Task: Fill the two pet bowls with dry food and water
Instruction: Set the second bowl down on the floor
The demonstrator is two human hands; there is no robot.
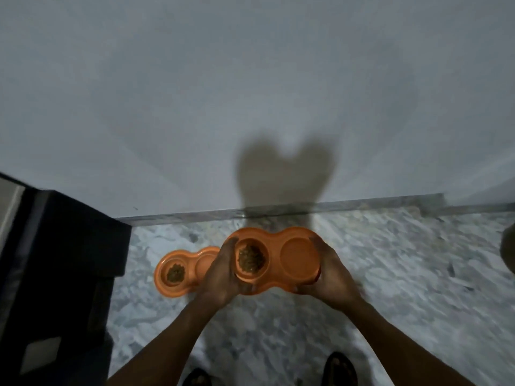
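I hold an orange double pet bowl [274,282] in the air above the floor, level, with both hands. My left hand [220,277] grips its left end and my right hand [331,274] grips its right end. Its left cup holds brown dry food [251,259]; its right cup [299,259] looks smooth, and I cannot tell whether it holds water. A second orange double bowl [164,285] lies on the marble floor to the left, partly hidden by my left hand. Its left cup holds dry food [175,273].
A grey wall [250,93] rises just beyond the bowls, with a stone skirting [334,207] at its foot. A dark cabinet [61,246] stands at the left. My feet in dark sandals [338,367] stand on the marble floor [404,274] below.
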